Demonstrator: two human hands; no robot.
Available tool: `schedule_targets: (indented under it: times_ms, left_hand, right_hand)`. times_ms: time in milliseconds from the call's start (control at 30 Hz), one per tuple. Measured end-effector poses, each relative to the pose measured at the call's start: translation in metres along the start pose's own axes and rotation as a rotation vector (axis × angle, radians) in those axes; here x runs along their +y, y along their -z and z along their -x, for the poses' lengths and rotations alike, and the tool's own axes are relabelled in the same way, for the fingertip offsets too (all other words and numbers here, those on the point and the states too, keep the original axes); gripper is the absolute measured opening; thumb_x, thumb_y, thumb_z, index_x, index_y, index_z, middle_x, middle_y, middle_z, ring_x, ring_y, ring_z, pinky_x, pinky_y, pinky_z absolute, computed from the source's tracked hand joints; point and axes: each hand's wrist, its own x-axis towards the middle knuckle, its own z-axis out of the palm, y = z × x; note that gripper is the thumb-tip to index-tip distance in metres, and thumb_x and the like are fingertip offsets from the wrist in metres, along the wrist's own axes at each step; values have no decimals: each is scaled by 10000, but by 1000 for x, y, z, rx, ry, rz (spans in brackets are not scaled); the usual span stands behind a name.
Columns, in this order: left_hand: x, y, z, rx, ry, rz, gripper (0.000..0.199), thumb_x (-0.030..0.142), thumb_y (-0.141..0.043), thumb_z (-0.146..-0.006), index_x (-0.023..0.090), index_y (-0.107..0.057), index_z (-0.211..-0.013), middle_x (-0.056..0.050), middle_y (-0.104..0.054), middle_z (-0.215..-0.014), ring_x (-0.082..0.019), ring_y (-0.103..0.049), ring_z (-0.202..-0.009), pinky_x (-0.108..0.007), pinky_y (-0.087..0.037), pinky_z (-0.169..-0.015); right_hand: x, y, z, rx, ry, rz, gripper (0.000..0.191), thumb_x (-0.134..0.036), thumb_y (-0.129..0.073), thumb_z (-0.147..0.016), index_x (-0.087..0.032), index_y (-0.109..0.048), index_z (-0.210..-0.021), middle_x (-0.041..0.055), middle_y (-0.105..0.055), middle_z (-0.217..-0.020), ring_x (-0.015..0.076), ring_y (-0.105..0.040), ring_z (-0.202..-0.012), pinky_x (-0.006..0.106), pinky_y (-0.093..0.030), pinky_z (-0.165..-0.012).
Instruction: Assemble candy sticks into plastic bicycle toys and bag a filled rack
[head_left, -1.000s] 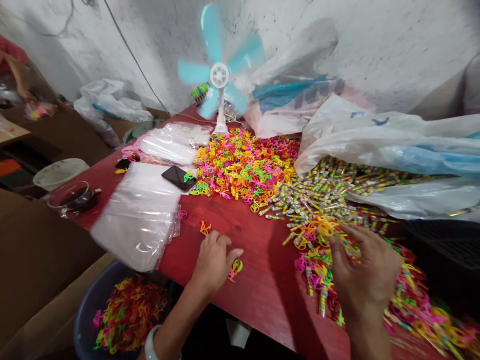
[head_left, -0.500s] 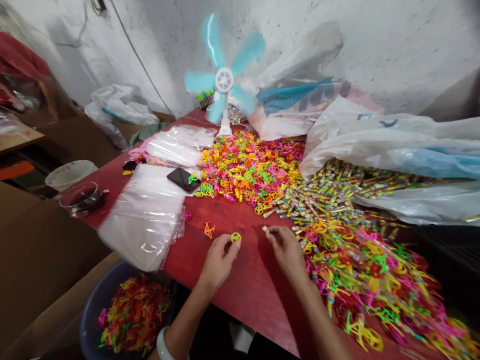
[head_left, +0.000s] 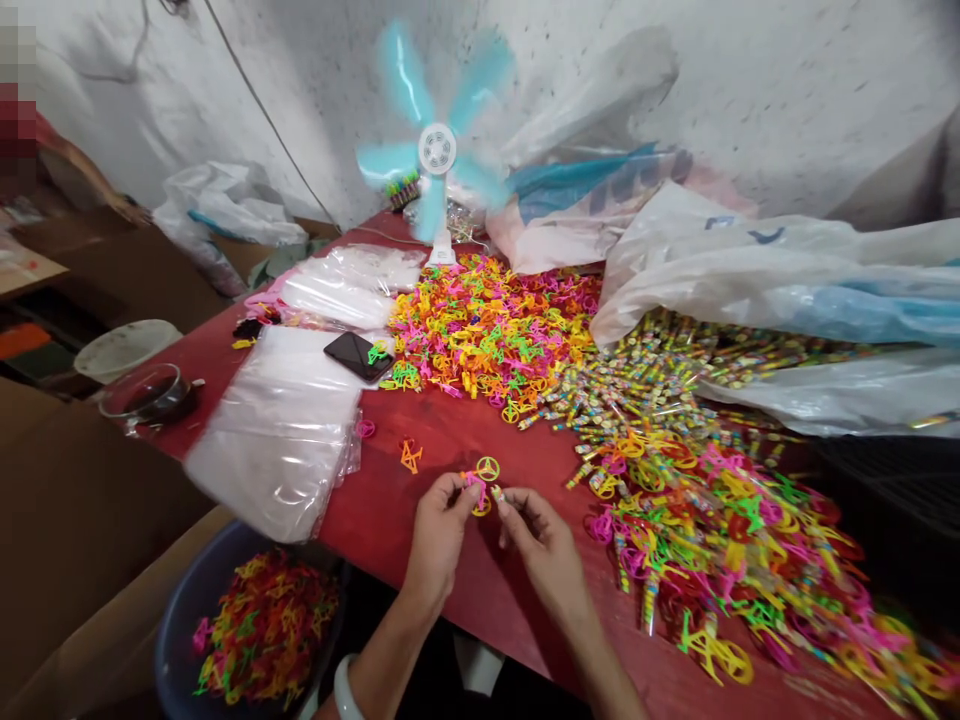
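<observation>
bringing the left hand (head_left: 435,540) and right hand (head_left: 546,550) close together just below the middle of the frame, this person has nearly closed the gap that showed between them half a second ago. a second ago the right one was over the mixed heap (head_left: 739,560) at lower right, and the left was down on the red surface (head_left: 457,425). now the left is pinching a little plastic piece (head_left: 475,479) between thumb and fingers, and the right is pinching a small pale bit (head_left: 498,492), too tiny to make out properly. can't tell if the two touch.

as for the plastic piece, it's bright pink in the middle, with a spoked yellow-green wheel (head_left: 488,469) sticking up above the fingertips and a yellow round part (head_left: 481,508) below, partly covered by the fingers. the loose orange piece (head_left: 410,456) left of centre hasn't moved.
</observation>
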Motion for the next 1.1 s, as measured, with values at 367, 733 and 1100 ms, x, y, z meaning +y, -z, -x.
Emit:
schedule_targets:
  times_ms: [367,733,1100]
  left_hand:
    - [-16,1,-1,56,-202,-328,180,343,-554,-813,179,-602,-755,-17,-618,-744,-160,-553,-729,-271,-431,-701]
    - [-4,2,4,73,-291,-412,210,316,-541,-814,191,-542,-644,4,-556,-681,-145,-509,-682,-245,-386,-633]
    - [20,6,-19,-256,-207,-519,229,355,-548,-847,176,-673,-914,-61,-683,-932,-195,-617,-882,-321,-480,-815]
  right_hand:
    - [2,0,4,120,361,420,197,-294,-488,-930,-203,-656,-972,41,-627,-832,159,-598,-747,271,-497,-669]
    - [13,-4,4,234,425,379,171,-235,-542,-902,-219,-712,-920,19,-606,-740,147,-578,-686,264,-484,-636]
    - [-9,67,-9,139,113,266,248,-460,-685,-710,-227,-741,-772,45,-664,-747,220,-625,-715,347,-488,-679]
